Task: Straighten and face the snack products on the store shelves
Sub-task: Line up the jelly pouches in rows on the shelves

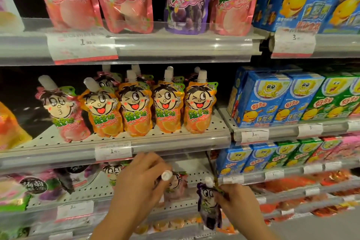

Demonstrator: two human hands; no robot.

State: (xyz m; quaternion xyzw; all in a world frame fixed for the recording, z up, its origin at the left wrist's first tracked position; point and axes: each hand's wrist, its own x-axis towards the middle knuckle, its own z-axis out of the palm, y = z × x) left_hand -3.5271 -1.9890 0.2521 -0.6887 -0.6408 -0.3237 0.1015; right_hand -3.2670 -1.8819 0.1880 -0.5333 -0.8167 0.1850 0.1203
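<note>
My left hand (pixel 140 183) grips a pink jelly pouch (pixel 175 187) by its neck under the white cap, at the lower shelf (pixel 124 191). My right hand (pixel 239 200) holds a purple grape pouch (pixel 207 208) by its upper edge, out in front of that shelf, hanging upright. On the middle shelf (pixel 175 142) several orange pouches (pixel 165 107) stand facing forward, with a pink pouch (pixel 64 111) leaning left beside them. The top shelf carries pink pouches (pixel 124 0) and one purple pouch (pixel 185 6).
Blue and green snack boxes (pixel 292 99) fill the shelves on the right, with red packets (pixel 292 185) lower down. Price tags (pixel 113 151) sit in the shelf rails. More pouches (pixel 39 187) lie at the lower left, and another pink pouch (pixel 113 171) stands behind my left hand.
</note>
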